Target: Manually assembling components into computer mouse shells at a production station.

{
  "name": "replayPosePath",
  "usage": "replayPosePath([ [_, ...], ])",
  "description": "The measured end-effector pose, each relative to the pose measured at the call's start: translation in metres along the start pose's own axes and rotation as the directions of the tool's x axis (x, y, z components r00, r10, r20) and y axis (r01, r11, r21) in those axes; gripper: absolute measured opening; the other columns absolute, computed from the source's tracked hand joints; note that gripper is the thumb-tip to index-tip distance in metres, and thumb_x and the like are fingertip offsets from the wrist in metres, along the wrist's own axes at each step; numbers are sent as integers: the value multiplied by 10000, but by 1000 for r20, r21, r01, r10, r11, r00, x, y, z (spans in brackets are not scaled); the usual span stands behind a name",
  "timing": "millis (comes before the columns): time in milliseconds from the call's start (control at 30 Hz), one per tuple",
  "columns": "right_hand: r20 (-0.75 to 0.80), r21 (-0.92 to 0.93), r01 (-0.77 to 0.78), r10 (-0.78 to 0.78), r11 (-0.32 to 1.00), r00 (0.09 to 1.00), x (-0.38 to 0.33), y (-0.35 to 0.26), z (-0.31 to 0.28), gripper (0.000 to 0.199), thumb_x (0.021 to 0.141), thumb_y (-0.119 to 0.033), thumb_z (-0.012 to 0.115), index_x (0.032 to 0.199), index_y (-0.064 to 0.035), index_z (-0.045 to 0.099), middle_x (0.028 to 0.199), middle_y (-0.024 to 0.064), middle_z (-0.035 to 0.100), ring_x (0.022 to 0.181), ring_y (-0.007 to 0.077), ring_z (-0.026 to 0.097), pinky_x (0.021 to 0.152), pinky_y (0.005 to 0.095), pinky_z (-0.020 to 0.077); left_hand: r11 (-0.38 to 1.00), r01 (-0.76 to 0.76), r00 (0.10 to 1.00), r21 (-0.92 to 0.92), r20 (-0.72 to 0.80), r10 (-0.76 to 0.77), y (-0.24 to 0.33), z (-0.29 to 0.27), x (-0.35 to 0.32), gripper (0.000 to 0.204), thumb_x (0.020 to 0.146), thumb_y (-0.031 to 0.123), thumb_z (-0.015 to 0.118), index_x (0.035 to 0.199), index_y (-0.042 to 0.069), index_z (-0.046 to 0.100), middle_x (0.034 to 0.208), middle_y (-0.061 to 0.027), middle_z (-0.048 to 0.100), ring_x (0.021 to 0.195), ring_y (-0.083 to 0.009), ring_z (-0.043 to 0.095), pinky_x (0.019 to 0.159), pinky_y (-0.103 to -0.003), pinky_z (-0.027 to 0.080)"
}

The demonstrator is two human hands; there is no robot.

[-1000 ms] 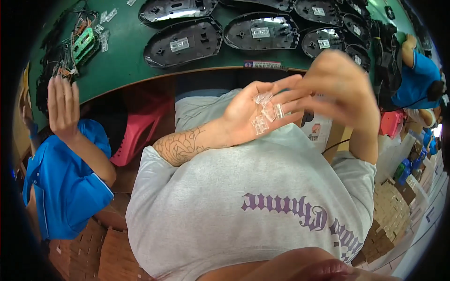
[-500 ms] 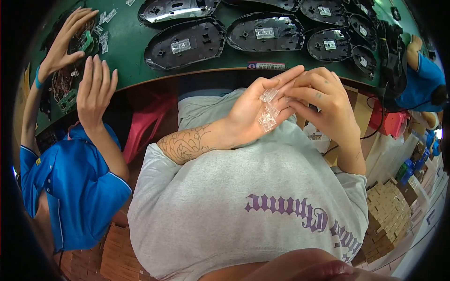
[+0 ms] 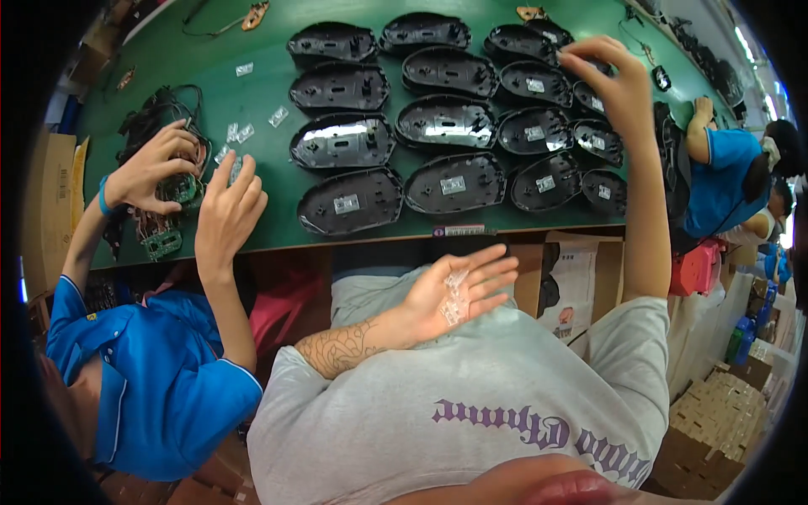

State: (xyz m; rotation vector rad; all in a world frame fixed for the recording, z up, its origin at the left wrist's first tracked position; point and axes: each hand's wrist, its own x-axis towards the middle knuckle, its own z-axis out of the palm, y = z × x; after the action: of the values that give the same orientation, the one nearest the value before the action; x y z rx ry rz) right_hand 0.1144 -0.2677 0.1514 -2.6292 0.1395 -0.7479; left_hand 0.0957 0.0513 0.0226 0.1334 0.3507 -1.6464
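Note:
My left hand (image 3: 454,295) is held palm up in front of my shirt, its fingers spread. Several small clear plastic pieces (image 3: 455,305) rest on that palm. My right hand (image 3: 619,80) reaches out over the far right of the table, thumb and forefinger pinched at a black plastic shell (image 3: 515,42) in the back row. Whatever is between those fingertips is too small to make out. Rows of such mouse-shaped shells lie hollow side up. Those in the front row, and several farther right, have a clear piece (image 3: 453,184) inside; others at the back left show none.
On my left a co-worker in blue has both hands (image 3: 231,206) by green circuit boards (image 3: 164,244) and wires. Loose clear pieces (image 3: 279,116) lie on the green table (image 3: 252,38). Black parts (image 3: 673,143) and another person in blue (image 3: 725,181) are at the right.
My right hand has left my left palm and stretched out to the far right shells. My left fingers have spread, with the pieces still on the palm. The view now takes in more table.

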Motion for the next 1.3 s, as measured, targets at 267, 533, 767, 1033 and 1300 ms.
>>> replayPosePath([
  [267, 117, -158, -59, 78, 986, 990, 28, 82, 50, 135, 824, -176, 720, 878, -55, 745, 917, 67, 701, 983, 220, 601, 873, 338, 466, 983, 87, 995, -163, 57, -79, 1, -42, -5, 513, 976, 188, 408, 1466, 49, 355, 1398, -147, 506, 1091, -221, 616, 954, -366, 529],
  [533, 162, -196, -10, 43, 981, 986, 31, 83, 55, 131, 820, -198, 724, 888, -92, 762, 943, 40, 707, 1067, 231, 565, 941, 366, 455, 985, 48, 999, -166, 0, -48, 9, -37, -10, 514, 969, 190, 421, 1459, 47, 363, 1367, -158, 526, 979, -213, 632, 874, -333, 563],
  [767, 168, -168, 71, -42, 983, 985, 33, 81, 59, 136, 828, -198, 720, 912, -100, 765, 959, 19, 711, 1061, 220, 568, 946, 367, 456, 982, 50, 999, -183, 11, -48, 6, -39, -10, 510, 969, 191, 427, 1455, 47, 373, 1368, -156, 526, 971, -212, 634, 859, -327, 567],
  [1033, 134, 169, 42, -65, 985, 989, -1, -37, 13, 146, 800, -180, 718, 909, -97, 766, 944, 59, 722, 910, 252, 651, 833, 341, 499, 988, 96, 995, -118, 38, -92, 8, -28, -7, 493, 978, 223, 413, 1447, 70, 405, 1382, -137, 521, 1167, -213, 583, 991, -382, 492],
  [1300, 468, 460, 316, -529, 830, 708, -131, -128, 65, 173, 666, -190, 681, 693, -24, 643, 695, 116, 601, 708, 303, 631, 618, 407, 507, 1000, 7, 1000, -16, -21, -8, 4, 10, 5, 414, 990, 290, 417, 1364, 128, 491, 1291, -113, 575, 1168, -229, 568, 979, -423, 474],
])
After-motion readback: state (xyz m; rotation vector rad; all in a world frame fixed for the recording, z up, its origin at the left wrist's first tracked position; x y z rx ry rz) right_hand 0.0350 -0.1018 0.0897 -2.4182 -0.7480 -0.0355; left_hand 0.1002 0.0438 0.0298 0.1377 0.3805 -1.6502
